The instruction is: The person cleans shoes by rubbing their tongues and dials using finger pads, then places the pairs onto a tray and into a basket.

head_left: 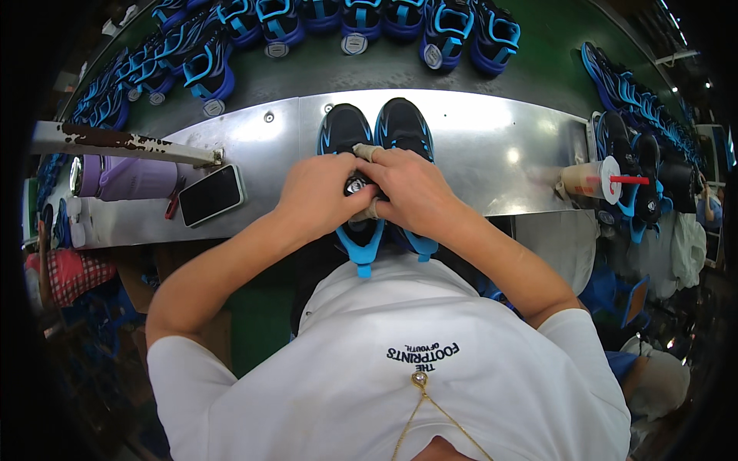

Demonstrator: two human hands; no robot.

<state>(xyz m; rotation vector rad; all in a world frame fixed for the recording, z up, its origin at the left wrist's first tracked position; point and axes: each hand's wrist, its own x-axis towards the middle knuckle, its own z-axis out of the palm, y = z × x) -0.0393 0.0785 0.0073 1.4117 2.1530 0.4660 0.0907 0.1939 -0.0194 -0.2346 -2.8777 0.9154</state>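
Observation:
A pair of black shoes with bright blue trim stands before me on the metal ledge, toes pointing away: the left shoe (346,125) and the right shoe (403,121). Both hands meet over the left shoe's tongue. My left hand (317,192) is closed, its fingers curled against the left side and its thumb on the tongue. From the other side my right hand (415,188) pinches the same area, with beige covers on its forefinger and thumb. Between them shows a round black-and-white emblem (356,184). My fingers hide most of the lacing area. Blue heel loops hang toward me.
Left on the ledge are a phone (212,195), a purple tumbler (138,178), a small red tool (173,204) and a chipped metal bar (127,144). At right, a drink cup (590,180) with a red straw stands near more shoes (648,173). Several shoes (361,17) line the green belt (538,65) beyond.

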